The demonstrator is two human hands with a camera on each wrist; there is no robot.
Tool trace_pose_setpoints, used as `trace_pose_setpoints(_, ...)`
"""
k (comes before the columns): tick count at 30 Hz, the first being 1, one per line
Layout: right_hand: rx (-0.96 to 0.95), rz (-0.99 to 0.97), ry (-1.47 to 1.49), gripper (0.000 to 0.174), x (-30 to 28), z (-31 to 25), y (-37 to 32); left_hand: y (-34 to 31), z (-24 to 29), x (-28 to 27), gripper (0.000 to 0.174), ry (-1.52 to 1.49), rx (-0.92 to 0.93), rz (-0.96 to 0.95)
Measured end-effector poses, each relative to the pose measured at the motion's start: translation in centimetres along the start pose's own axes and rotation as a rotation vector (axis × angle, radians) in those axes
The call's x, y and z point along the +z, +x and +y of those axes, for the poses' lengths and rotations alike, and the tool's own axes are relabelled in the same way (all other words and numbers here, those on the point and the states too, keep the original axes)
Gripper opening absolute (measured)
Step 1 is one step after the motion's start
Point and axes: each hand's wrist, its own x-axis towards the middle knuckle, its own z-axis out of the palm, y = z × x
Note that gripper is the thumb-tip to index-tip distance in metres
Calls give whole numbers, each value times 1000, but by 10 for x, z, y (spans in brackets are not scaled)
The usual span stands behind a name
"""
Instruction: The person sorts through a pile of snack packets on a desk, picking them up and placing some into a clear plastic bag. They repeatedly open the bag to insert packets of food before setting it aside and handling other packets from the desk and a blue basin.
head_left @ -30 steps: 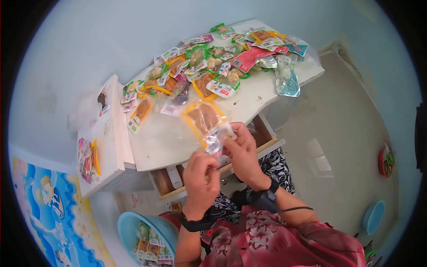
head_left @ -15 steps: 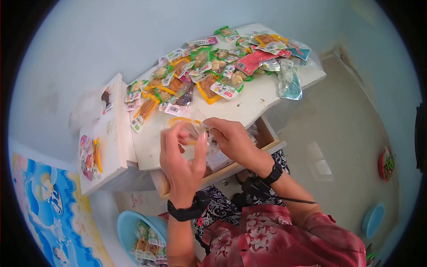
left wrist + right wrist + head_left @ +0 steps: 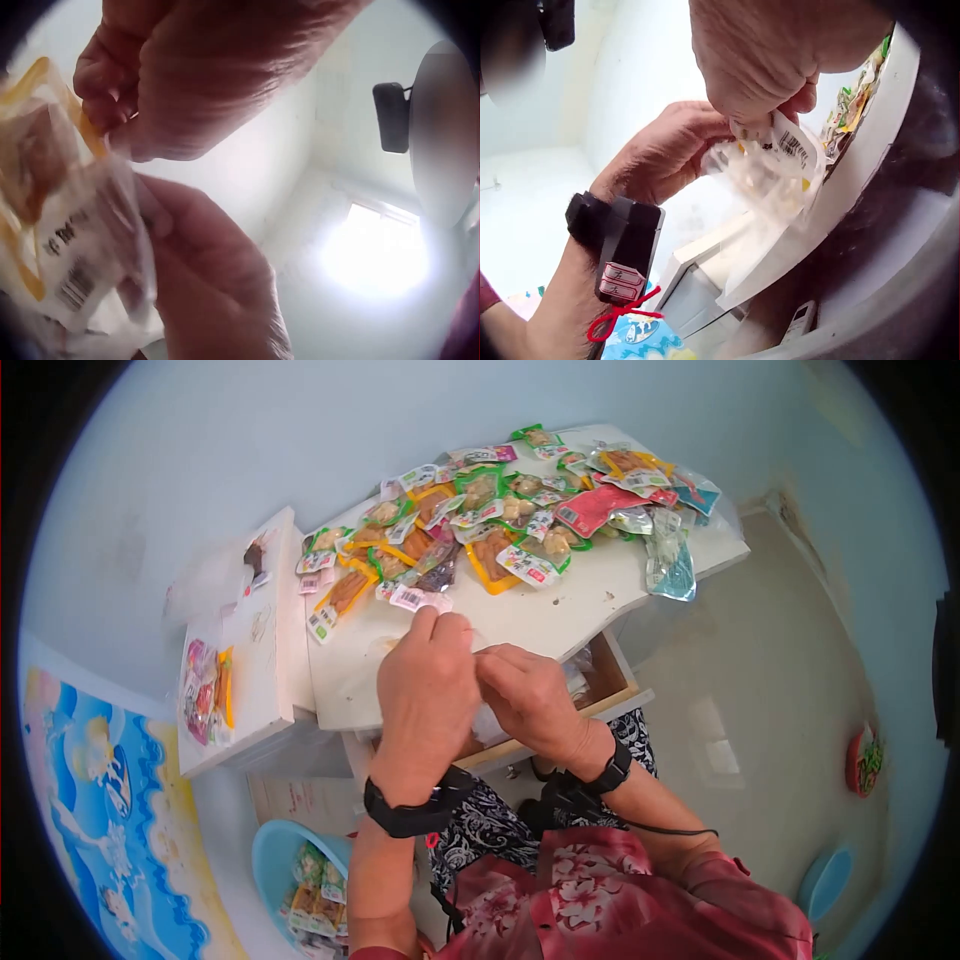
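Both hands meet over the front of the white table, pinching one clear packet with a yellow border (image 3: 31, 157) and a barcode label. The left hand (image 3: 428, 685) has its fingers curled at the packet's edge, back of the hand toward the head camera. Close beside it on the right, the right hand (image 3: 532, 698) pinches the same edge with thumb and fingers. From the head the packet is mostly hidden behind the left hand; the right wrist view shows its crumpled clear film (image 3: 761, 180) hanging below the fingers.
Many food packets (image 3: 490, 555) lie across the back of the white table (image 3: 590, 595). A side shelf (image 3: 262, 690) holds more packets. Below are an open drawer (image 3: 612, 672), a blue tub (image 3: 268, 870) with packets, and a red bowl (image 3: 858, 762) on the floor.
The left hand has turned from spread fingers to a curled pinch beside the right hand. The packet, earlier in plain view above the hands, is now mostly behind them. The head view has shifted slightly.
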Motion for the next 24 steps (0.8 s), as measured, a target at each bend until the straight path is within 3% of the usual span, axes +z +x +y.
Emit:
trace_pose_setpoints(6,3,-220,-60,30,1,-3,-14,-2,31,11,4,-126,52,-5)
trace_pose_setpoints(8,66,-154,-7,34,9,-1,-20,-1,36,14,5,-85,46,-28)
trace_pose_setpoints(12,451,-197,226,43,7,-5,-6,0,31,19,8,8,-22,-1)
trace_pose_setpoints(15,614,-268,494,54,1,15,-3,-3,26,24,14,50,-70,26)
trace_pose_setpoints(18,535,-297,299,44,3,21,0,-8,29,34,23,32,-56,32)
trace_pose_setpoints(19,413,-274,344,43,12,30,-7,-8,30,36,25,15,-39,32)
trace_pose_setpoints(24,373,-376,235,43,-1,8,0,-1,21,37,26,-7,56,86)
